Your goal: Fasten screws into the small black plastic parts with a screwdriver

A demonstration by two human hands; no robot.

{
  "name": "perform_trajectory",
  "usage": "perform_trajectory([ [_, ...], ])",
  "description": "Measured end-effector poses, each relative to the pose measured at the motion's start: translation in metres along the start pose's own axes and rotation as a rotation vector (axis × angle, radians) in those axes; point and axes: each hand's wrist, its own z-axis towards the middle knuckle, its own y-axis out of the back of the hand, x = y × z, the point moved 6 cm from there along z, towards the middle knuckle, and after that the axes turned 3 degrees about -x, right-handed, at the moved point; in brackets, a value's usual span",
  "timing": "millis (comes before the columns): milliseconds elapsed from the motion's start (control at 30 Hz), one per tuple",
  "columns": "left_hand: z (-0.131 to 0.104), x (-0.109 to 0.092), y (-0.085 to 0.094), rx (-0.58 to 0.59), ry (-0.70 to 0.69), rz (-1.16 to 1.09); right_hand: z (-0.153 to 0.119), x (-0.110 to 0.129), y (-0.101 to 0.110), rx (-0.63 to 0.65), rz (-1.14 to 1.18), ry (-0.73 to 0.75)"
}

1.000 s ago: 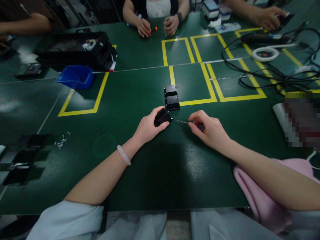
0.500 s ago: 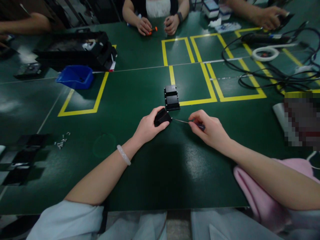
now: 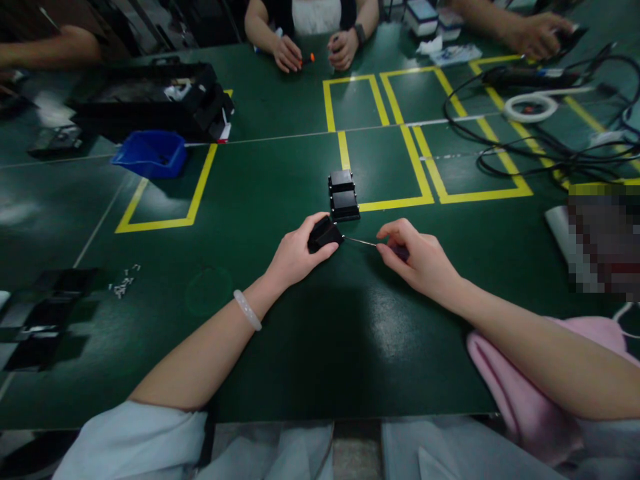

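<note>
My left hand (image 3: 298,255) is closed around a small black box (image 3: 326,235), steadying it on the green table. Between the fingers of my right hand (image 3: 419,260) is the dark handle of a screwdriver (image 3: 361,241). Its thin shaft points left, and the tip meets a small silver screw at the box's right corner. Just beyond my left fingertips lie two similar black boxes (image 3: 345,201) in a row, with small screws along their sides. A loose pile of small silver screws (image 3: 123,285) is to the left of my left forearm.
Dark flat pieces (image 3: 43,320) lie at the left. Farther back are a blue bin (image 3: 153,155) and black trays (image 3: 145,100). Black cables (image 3: 500,167) coil at the right, and a pink cloth (image 3: 530,393) sits by my right forearm. Other people's hands (image 3: 343,50) rest across the table.
The screwdriver handle has turned slightly in my right fingers. My left hand and the black box have stayed in place. Across the table, another person's hand has shifted slightly over an orange item.
</note>
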Motion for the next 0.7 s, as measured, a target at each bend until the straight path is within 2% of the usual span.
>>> perform_trajectory([
  [700,-0.0012,-0.0022,-0.0007,0.019,-0.008,0.033,0.0005,0.0021,-0.0025,-0.003,-0.016,0.019],
])
